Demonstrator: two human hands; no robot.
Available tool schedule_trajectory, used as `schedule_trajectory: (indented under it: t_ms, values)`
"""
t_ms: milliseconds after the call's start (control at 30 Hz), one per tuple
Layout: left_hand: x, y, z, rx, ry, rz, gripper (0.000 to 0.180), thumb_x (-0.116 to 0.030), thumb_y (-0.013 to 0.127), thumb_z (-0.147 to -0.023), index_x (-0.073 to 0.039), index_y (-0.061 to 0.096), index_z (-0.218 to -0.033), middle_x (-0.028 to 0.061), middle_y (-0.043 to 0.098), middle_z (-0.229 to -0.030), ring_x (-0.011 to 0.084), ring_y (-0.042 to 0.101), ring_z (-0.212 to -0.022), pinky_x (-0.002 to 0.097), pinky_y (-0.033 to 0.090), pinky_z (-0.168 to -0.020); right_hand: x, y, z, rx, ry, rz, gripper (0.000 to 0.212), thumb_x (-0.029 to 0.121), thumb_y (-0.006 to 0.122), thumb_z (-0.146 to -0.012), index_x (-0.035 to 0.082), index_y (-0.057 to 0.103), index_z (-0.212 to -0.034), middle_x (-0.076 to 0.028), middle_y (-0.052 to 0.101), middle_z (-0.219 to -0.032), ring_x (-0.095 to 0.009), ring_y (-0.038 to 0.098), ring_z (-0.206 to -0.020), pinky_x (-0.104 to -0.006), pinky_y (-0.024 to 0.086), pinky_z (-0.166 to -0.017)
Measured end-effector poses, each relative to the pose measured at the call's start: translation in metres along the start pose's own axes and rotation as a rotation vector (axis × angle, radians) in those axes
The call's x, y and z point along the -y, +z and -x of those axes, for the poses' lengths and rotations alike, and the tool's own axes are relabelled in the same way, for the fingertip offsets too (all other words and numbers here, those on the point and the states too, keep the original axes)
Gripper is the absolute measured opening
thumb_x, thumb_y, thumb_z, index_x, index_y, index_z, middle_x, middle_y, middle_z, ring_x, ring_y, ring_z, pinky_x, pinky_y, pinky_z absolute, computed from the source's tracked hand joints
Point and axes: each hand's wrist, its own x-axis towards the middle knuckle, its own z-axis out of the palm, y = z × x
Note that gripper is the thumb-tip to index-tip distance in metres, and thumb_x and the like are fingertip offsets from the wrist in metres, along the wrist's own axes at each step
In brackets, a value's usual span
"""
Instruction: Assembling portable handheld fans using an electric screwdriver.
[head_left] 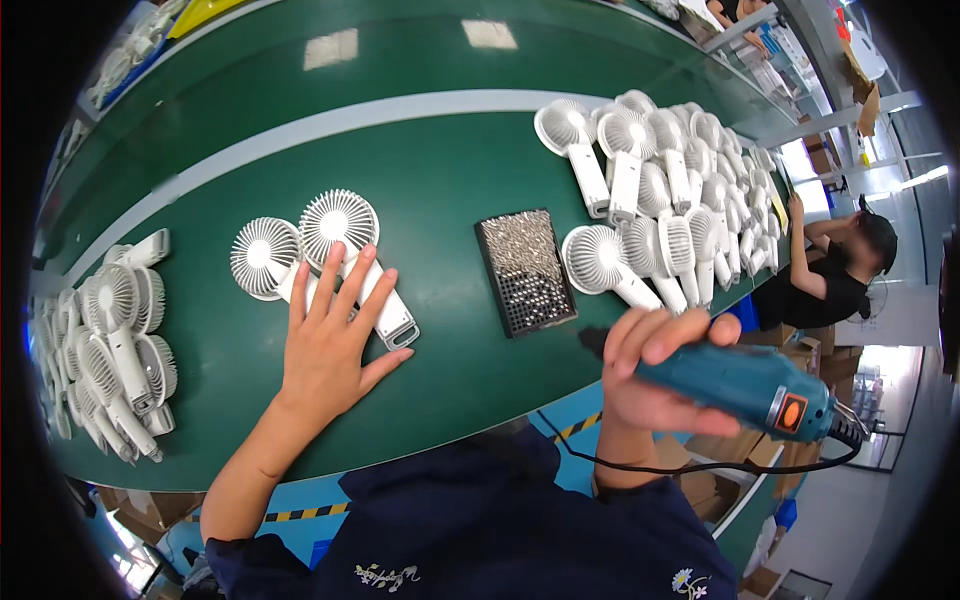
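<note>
The left hand (330, 340) lies flat and open on the green belt (440, 190), fingers spread, holding nothing. Its fingertips rest on the handles of two white handheld fans (318, 250) that lie side by side just beyond the palm, round grilles pointing away from the person. Well out to the left of this hand, a heap of the same white fans (110, 340) sits near the belt's edge.

The right hand (650, 375) is closed tight around a blue electric screwdriver (745, 385), fingers wrapped over its front part. The tool's body runs out to the right of the fist, with an orange switch near the back end and a black cord (700, 465) looping below the wrist. Its tip is hidden by the fingers.

Between the two hands, just beyond the right fist, lies a black tray of screws (525, 270). Farther beyond and to the right of that fist, a large pile of white fans (670, 190) covers the belt. Another person in black (830, 280) works at the far right.
</note>
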Motion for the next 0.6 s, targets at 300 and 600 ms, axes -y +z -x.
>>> schedule_trajectory:
  t_ms: [300, 600]
  values:
    - [-0.051, 0.015, -0.024, 0.062, 0.021, 0.124, 0.075, -0.033, 0.072, -0.079, -0.001, 0.045, -0.141, 0.012, 0.038, -0.152, 0.0356, 0.029, -0.143, 0.0552, 0.019, -0.114, -0.072, -0.014, -0.015, -0.162, 0.215, -0.35, 0.101, 0.093, 0.04, -0.067, 0.007, 0.045, -0.12, -0.007, 0.053, -0.068, -0.016, 0.048, -0.044, -0.031, 0.044, -0.041]
    - [-0.058, 0.026, -0.028, 0.016, -0.042, 0.063, 0.071, -0.036, 0.074, -0.073, -0.009, 0.055, -0.135, 0.0036, 0.045, -0.148, 0.0267, 0.039, -0.139, 0.0525, 0.021, -0.113, -0.069, -0.018, -0.007, -0.092, 0.211, -0.281, 0.1, 0.09, 0.047, -0.068, 0.005, 0.044, -0.123, -0.012, 0.055, -0.074, -0.02, 0.051, -0.049, -0.0335, 0.044, -0.043]
